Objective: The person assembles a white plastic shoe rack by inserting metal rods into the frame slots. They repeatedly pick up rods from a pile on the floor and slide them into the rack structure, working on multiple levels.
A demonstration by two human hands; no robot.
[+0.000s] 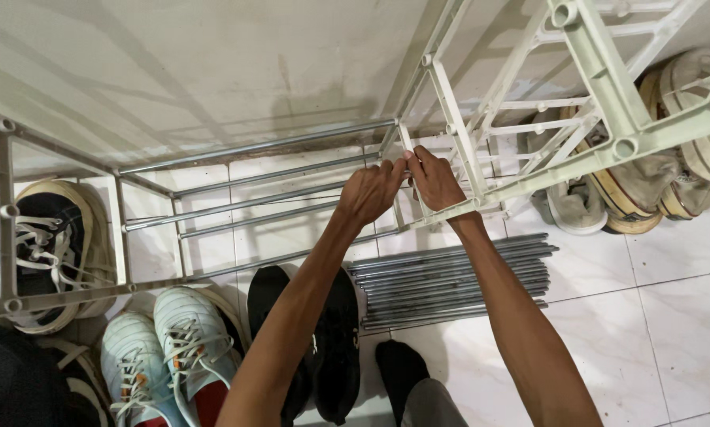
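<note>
Both hands, left [368, 192] and right [435, 180], pinched a rod [264, 146] end at the white side frame [467, 150], frame centre, seating it; next probably another from the rod bundle [454, 278], lower centre.

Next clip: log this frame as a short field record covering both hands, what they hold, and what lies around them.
setting: white tiled floor by a wall
left hand: gripping a metal rod at the rack's side frame
right hand: on the white plastic side frame
loose parts: bundle of metal rods on the floor
nearby: white sneakers, black shoes
</note>
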